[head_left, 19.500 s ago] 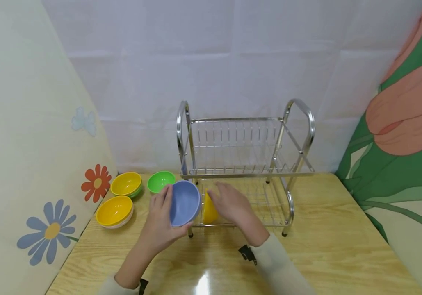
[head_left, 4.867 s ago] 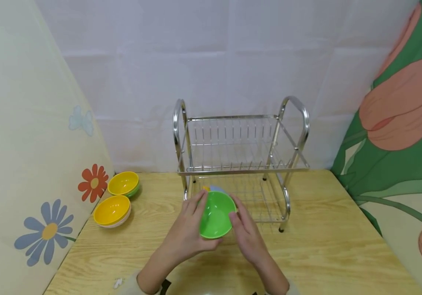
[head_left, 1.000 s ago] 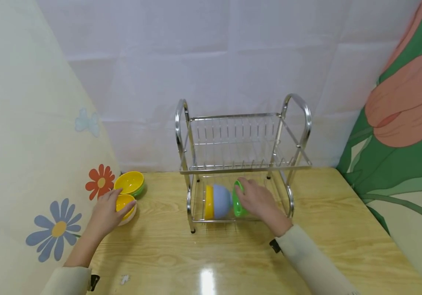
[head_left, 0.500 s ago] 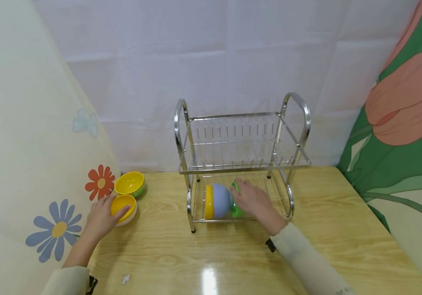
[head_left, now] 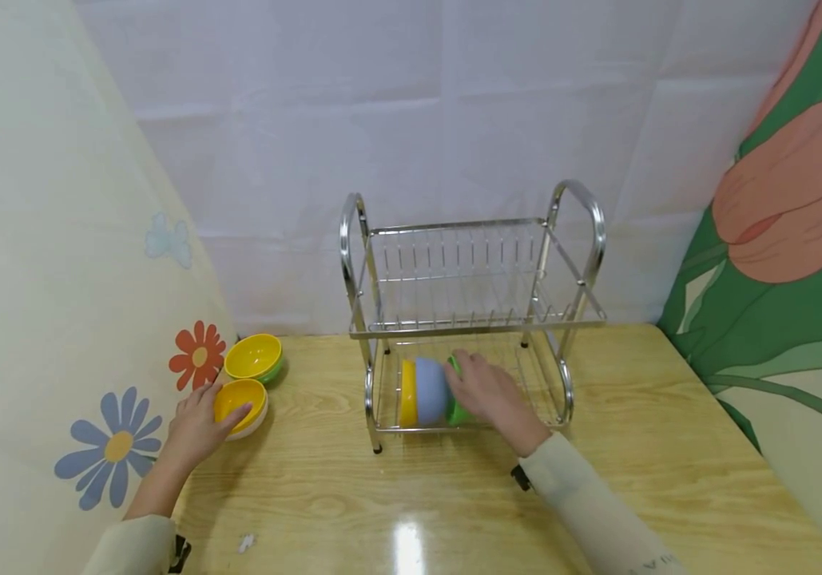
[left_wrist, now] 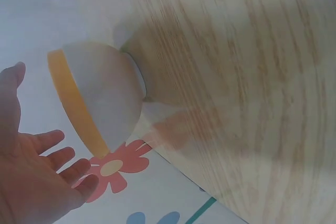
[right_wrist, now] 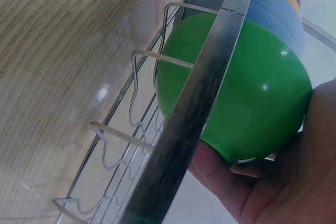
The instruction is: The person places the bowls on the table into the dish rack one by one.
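Note:
My right hand (head_left: 490, 391) holds a green bowl (right_wrist: 262, 98) by its foot, thumb and fingers around the base. The bowl stands on its side in the lower tier of a metal dish rack (head_left: 478, 329), against a blue bowl (head_left: 430, 391). Left of that, a yellow bowl (head_left: 408, 395) also stands on edge. My left hand (head_left: 195, 427) is beside a bowl (head_left: 241, 403) on the table, yellow inside and at the rim, white outside. In the left wrist view its fingers (left_wrist: 63, 156) are spread and loosely bent, apart from this bowl (left_wrist: 107, 90).
Behind the white-sided bowl sits another, yellow inside with green below (head_left: 254, 357), close to the left wall panel. The rack's upper tier (head_left: 454, 275) overhangs the lower one. A small white scrap (head_left: 247, 543) lies near the table's front.
The green bowl, held in both hands before the rack earlier, is now in the lower tier. Over the last second my right hand slid it left against the blue bowl; my left hand shifted slightly left.

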Demonstrator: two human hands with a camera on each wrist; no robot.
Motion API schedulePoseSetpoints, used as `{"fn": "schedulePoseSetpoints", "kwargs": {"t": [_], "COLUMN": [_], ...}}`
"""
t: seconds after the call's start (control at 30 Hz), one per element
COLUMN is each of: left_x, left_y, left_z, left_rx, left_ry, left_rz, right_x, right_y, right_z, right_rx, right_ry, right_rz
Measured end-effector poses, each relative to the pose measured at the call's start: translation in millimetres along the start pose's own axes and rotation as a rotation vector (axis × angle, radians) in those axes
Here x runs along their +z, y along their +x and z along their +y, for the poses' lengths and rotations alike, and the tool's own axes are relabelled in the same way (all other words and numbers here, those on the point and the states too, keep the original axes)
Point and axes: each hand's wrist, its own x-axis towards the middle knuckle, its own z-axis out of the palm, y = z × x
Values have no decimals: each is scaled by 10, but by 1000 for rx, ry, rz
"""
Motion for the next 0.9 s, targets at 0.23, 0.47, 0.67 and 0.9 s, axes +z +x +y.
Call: {"fn": "schedulePoseSetpoints", "kwargs": {"t": [0.23, 0.47, 0.67, 0.9], "left_x": [46, 76, 91, 123], "left_y": [26, 62, 78, 83], "left_z": [-30, -44, -64, -89], "left_rx": [-47, -71, -87, -74], "left_ry": [-5, -4, -9, -2], "left_rz": [-18, -33, -50, -44], "right_x": [21, 51, 89, 127], "right_y": [24, 54, 80, 100], "right_z": [-39, -57, -92, -101], "right_rx": [23, 28, 19, 34], "right_ry": [-3, -13, -36, -58], "right_rz": [-6, -12, -31, -52]}}
